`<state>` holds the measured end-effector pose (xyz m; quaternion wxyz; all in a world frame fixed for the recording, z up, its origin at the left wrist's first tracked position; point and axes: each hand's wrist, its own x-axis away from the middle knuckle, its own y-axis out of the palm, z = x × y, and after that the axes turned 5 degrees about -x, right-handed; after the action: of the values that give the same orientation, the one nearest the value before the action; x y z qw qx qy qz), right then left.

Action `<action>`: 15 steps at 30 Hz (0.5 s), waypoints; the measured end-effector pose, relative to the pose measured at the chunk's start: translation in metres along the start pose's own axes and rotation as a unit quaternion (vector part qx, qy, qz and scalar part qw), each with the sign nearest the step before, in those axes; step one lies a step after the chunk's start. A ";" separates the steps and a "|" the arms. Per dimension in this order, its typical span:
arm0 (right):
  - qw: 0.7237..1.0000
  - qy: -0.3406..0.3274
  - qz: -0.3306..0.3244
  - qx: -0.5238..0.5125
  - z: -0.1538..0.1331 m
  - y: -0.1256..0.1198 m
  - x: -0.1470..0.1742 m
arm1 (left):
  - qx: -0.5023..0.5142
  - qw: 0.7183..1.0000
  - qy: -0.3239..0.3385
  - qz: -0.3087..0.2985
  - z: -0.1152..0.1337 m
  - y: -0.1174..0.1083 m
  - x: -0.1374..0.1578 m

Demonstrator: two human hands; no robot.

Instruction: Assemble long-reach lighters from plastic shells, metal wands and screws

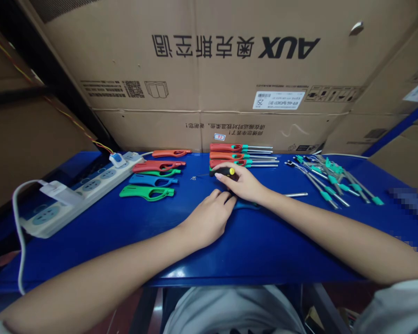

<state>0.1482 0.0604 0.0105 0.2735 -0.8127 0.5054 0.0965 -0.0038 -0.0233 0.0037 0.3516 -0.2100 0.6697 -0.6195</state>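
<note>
My right hand [246,183] is closed around a screwdriver [206,172] with a black and yellow handle. Its thin shaft points left at a small pile of screws [193,178] on the blue table. Just in front, my left hand [209,217] has its fingers curled on a blue gas lighter [247,204], which lies low over the tabletop. Most of this lighter is hidden by both hands. A metal tube [297,195] shows beyond my right wrist, in line with the lighter.
Behind my hands lie several red and orange lighters [226,148] with metal tubes. Coloured handle shells [148,191] line the left, beside a white power strip [87,192]. Loose metal tubes with green parts [334,178] are heaped right. A cardboard wall [195,97] stands behind.
</note>
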 end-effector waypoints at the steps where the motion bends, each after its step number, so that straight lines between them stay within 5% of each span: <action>1: 1.000 -0.004 -0.002 -0.001 0.000 0.000 0.000 | 0.003 1.000 -0.001 0.002 0.000 0.000 0.000; 11: 0.999 0.027 0.031 -0.012 -0.007 -0.008 0.001 | 0.050 0.999 -0.002 0.017 -0.003 0.000 -0.001; 15: 0.986 0.037 0.125 -0.100 -0.016 -0.016 0.003 | 0.143 0.989 -0.010 0.044 -0.008 0.005 -0.004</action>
<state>0.1621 0.0548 0.0280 0.1574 -0.7696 0.6005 0.1497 -0.0061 -0.0141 0.0000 0.4119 -0.1341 0.5791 -0.6907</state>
